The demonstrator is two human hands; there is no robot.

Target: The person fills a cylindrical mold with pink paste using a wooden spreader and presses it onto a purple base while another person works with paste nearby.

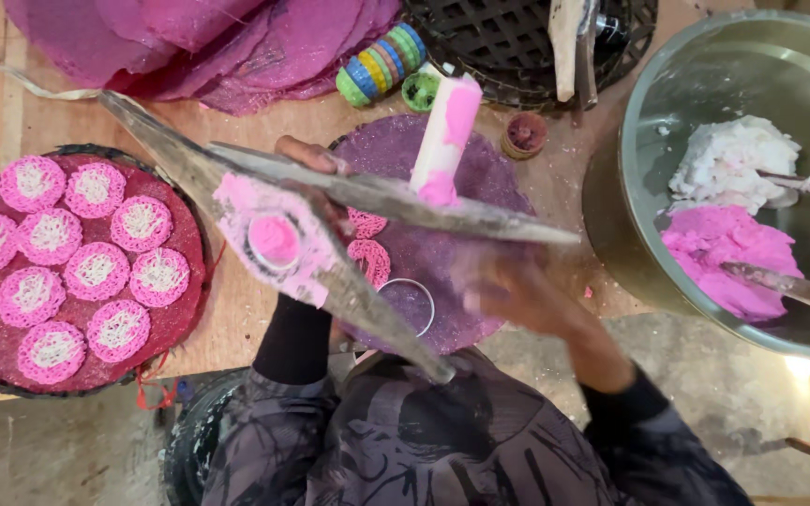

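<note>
Left hand sits mostly hidden behind a grey wooden lever press, fingers over the upper bar; whether it grips the bar cannot be told. The press has two long arms crossing in a V, with a pink-smeared block and round mould hole at the joint, hanging above the purple round mat in the middle of the board. Right hand is motion-blurred near the mat's right edge, just under the tip of the upper bar; open or closed cannot be told. Two pink lacy discs lie on the mat under the press, a metal ring just below them. A white-and-pink cylinder stands tilted on the mat.

Dark red tray at the board's left edge carries rows of pink-and-white discs. Steel bowl at the right edge holds white dough and pink dough. Stacked pink mats at the far edge.
</note>
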